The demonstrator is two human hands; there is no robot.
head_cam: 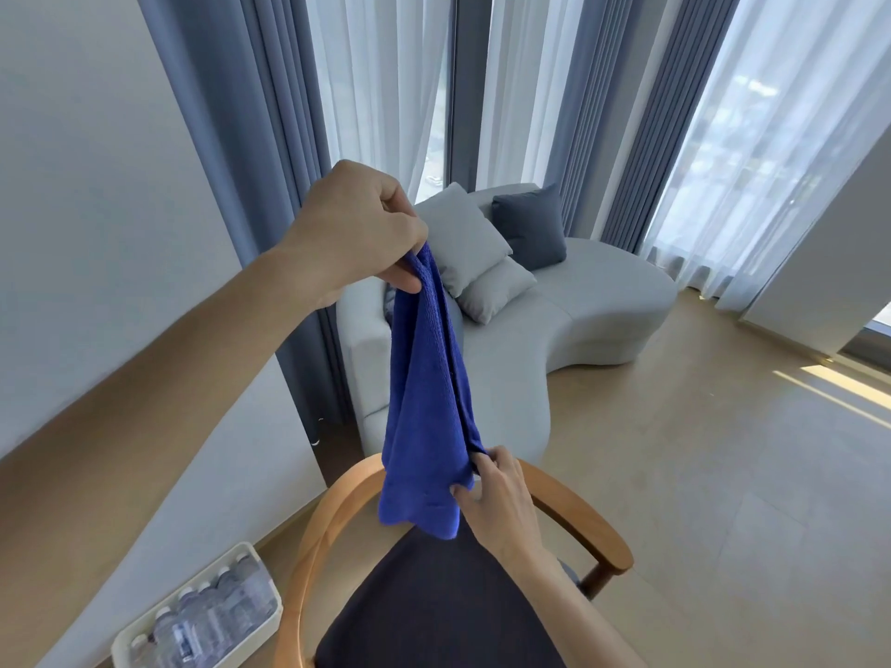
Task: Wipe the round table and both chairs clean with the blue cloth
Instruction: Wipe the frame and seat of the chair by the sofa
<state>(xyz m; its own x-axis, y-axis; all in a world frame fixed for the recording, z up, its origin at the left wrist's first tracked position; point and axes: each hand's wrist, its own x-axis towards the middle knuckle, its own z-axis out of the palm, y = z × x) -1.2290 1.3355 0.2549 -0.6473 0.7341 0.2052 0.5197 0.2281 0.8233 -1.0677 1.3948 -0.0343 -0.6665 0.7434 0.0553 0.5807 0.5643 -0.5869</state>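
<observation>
The blue cloth hangs lengthwise in the air between my two hands. My left hand is raised and pinches the cloth's top end. Lower down, my right hand pinches a bottom corner of it. Directly beneath stands a chair with a curved wooden backrest and a dark seat cushion; the cloth's lower edge hangs just above the seat. The round table and the second chair are out of view.
A curved grey sofa with three cushions stands beyond the chair, by tall windows with blue and sheer curtains. A white tray of water bottles sits on the floor at lower left against the wall. Open wooden floor lies to the right.
</observation>
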